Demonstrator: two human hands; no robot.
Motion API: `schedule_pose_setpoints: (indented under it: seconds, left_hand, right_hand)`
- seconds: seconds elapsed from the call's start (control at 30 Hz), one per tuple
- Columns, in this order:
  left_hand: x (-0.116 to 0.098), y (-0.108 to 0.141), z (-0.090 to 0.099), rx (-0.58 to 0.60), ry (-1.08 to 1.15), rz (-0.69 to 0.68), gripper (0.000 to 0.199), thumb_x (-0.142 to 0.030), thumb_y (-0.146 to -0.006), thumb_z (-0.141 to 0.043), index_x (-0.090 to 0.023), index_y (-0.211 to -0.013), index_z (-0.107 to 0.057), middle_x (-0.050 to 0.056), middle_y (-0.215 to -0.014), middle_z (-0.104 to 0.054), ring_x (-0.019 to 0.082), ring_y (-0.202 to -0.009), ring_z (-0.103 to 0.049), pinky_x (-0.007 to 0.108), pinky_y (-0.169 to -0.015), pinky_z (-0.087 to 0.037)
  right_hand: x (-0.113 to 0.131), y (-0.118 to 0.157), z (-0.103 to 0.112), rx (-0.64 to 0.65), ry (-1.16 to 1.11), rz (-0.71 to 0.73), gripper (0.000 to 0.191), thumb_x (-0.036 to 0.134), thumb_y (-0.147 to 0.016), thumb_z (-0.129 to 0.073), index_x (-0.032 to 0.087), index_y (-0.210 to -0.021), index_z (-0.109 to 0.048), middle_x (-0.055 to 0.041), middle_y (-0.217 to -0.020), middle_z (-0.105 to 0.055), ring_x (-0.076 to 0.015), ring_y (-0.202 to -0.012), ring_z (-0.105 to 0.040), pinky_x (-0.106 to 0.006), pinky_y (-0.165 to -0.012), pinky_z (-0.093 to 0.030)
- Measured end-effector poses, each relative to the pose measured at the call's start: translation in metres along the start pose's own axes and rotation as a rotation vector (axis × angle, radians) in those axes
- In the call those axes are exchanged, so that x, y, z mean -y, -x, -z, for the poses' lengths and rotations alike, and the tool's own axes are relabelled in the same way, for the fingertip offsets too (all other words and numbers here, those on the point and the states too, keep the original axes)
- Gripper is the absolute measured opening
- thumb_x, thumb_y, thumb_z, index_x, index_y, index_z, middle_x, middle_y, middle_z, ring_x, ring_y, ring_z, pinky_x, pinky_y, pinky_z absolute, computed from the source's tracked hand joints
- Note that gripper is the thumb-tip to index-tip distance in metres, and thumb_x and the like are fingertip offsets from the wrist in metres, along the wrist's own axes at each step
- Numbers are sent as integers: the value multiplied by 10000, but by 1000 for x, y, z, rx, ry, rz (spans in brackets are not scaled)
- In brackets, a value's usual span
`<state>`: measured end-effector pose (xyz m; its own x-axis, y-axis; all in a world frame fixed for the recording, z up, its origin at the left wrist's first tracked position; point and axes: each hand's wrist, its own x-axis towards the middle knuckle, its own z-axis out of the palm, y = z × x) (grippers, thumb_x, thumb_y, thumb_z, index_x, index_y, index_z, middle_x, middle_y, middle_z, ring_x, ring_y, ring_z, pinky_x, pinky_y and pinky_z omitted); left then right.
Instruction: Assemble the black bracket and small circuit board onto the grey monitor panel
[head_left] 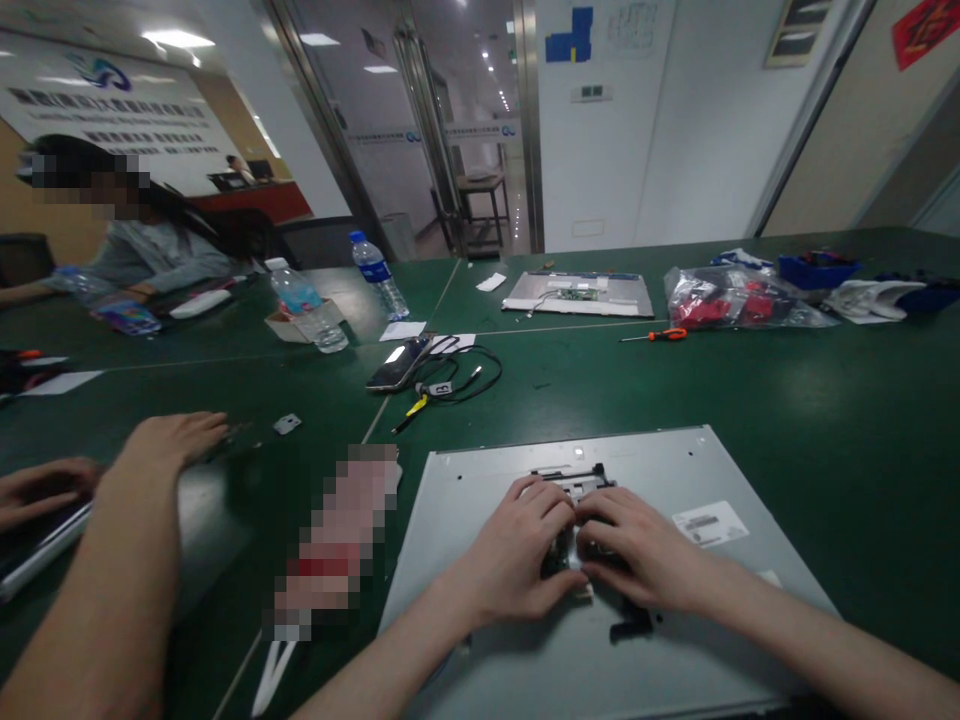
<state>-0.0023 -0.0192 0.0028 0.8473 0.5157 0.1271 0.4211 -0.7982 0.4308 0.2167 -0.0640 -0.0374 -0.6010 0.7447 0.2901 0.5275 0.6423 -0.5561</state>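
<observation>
A large flat grey metal panel [491,470], which looks like the back of a display, lies before me on the table. At its middle is a small green circuit board [556,555] among black brackets [631,628]. My left hand [525,545] is closed at the board's left side, its fingers curled and thumb below. Opposite it, my right hand [643,548] grips from the right with bent fingers, the fingertips nearly meeting those of the left. Both hands hide most of the board. A white barcode label [711,524] is stuck on the panel to the right.
At left, a co-worker's arm [127,510] reaches across the green table [847,400]. Farther off are a phone [401,362], a black cable [491,365], bottles [379,275], an orange screwdriver [667,335], another panel [577,295] and a plastic bag [739,300]. A person [150,235] sits far left.
</observation>
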Motion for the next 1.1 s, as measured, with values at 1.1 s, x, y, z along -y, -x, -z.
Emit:
schedule_pose_setpoints:
  seconds: [1.1]
  left_hand:
    - [5,0,-3,1,-6,9,498,-378,-738,-818,-227,-1141,-566,77,-1182,-601,313,-1147,-531,515,-1071,-363]
  right_hand:
    - [-1,-1,2,21,39,4,281,237,-883,-651,208,-1151,-570,-93,-1286,-612,-270,-1222,-507,-483,-1069,-405]
